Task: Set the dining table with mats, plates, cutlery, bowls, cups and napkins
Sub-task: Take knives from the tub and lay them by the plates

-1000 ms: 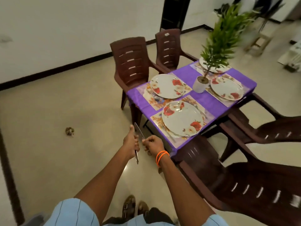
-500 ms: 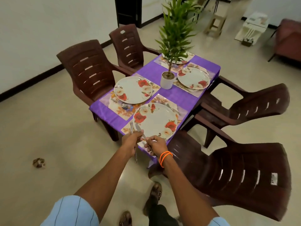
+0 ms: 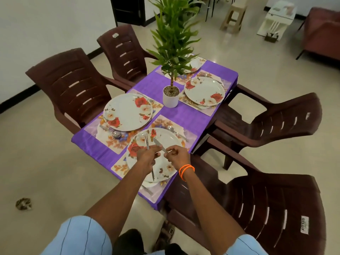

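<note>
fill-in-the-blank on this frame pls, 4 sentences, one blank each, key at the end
1. The left hand and right hand hold cutlery above the nearest ____.
2. The tablecloth is ____ in colour.
3. The right hand pinches a knife, and its wrist wears an ____ band.
4. The potted plant stands in a ____ pot.

Missing words: plate; purple; orange; white
</note>
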